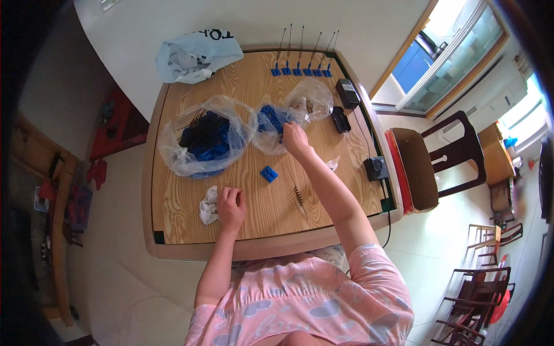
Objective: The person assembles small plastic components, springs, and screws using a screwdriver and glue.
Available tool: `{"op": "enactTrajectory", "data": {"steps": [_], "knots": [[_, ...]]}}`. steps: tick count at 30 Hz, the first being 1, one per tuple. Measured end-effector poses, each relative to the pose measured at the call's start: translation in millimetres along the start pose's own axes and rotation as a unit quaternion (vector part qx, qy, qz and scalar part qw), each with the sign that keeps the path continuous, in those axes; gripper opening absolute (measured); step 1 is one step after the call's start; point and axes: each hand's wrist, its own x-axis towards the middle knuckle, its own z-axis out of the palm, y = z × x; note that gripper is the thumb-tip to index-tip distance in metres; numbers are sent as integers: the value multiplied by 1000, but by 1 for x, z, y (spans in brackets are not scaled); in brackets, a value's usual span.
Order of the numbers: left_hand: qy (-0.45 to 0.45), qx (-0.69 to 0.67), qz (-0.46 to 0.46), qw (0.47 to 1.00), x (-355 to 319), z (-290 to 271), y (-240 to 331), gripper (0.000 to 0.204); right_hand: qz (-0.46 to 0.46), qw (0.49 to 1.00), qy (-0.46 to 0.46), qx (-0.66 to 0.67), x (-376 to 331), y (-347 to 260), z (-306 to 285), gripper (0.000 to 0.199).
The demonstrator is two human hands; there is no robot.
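Observation:
My right hand [294, 138] reaches into a small clear plastic bag [270, 144] of blue plastic parts [270, 118]. Its fingers are closed together at the bag's right side; what they grip there is hidden. Resting on the wooden table [254, 222], my left hand [231, 205] has slightly bent fingers with small gaps between them. It lies beside a crumpled white cloth or tissue [209, 206]. Between my hands lies a blue square block [268, 174]. A dark coiled spring with long straight wire ends [298, 196] lies below my right forearm.
A large clear bag [173, 153] holds blue parts and dark springs. Several blue bases with upright springs [298, 71] stand at the back. Nearby are a bag of small brownish pieces [311, 98], black boxes [347, 93], a corded black device [376, 168] and a white-blue bag [199, 55].

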Motion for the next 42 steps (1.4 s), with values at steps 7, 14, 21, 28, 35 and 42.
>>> {"op": "enactTrajectory", "data": {"steps": [7,14,21,28,35,42], "knots": [[8,3,14,1000,2,-1,0,7,-119,986,-40,111,9,-19,19,26],[1,-9,6,1000,1,0,1,7,-29,986,48,157,17,-7,12,19],[-5,5,3,1000,2,2,-1,7,-228,970,-6,87,-7,-28,22,34],[2,4,2,1000,2,-2,2,7,-287,957,-9,-29,3,-44,34,33],[-9,14,3,1000,3,2,-1,6,-87,984,84,131,37,-10,23,23],[-16,15,4,1000,4,1,1,6,-60,995,72,-25,52,-13,23,17]]}}
